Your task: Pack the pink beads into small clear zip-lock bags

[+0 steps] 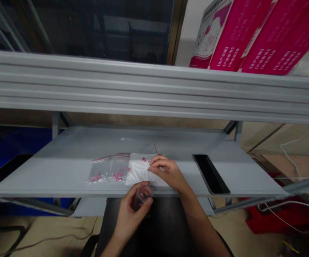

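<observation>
My left hand (133, 210) holds a small clear plastic bag (143, 194) open at the front edge of the grey shelf (68, 157). My right hand (166, 171) rests on a white sheet (139, 173), its fingertips pinched over tiny pink pieces (144, 160) scattered there; whether it grips one I cannot tell. Left of the sheet lie two small zip bags (108, 171), each with several pink pieces inside.
A black phone (210, 174) lies on the shelf to the right of my right hand. An upper grey shelf rail (154, 89) crosses the view, with pink boxes (250, 32) standing on it. White cables (290, 207) and a red item lie on the floor at right.
</observation>
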Available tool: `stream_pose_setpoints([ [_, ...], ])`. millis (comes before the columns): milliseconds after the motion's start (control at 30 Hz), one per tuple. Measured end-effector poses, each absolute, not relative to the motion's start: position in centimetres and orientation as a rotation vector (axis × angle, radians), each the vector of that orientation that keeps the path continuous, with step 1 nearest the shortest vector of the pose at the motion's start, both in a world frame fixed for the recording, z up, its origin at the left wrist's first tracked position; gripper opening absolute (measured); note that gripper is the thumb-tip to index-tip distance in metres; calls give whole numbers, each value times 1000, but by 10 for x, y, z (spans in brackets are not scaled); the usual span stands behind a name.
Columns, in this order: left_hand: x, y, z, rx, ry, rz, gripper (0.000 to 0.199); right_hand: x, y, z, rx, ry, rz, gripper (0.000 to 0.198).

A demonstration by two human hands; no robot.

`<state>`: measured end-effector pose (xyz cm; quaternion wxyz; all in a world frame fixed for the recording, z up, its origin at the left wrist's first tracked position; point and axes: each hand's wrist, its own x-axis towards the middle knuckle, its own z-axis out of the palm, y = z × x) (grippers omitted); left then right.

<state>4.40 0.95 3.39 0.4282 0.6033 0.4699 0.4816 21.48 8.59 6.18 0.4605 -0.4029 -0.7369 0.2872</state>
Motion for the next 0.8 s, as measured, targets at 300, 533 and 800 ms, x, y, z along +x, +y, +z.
stream_pose_setpoints([
  [300, 41, 5, 30, 1555, 1209, 1394, 27, 182, 125, 24, -1499, -1750, 295, 5],
  [533, 37, 2, 26, 1583, 1222, 1382, 28, 176, 129, 16, -1573, -1734, 258, 6],
  [800, 38, 3, 30, 1558, 1209, 1378, 27, 182, 108, 43, -1426, -1703, 401, 7],
])
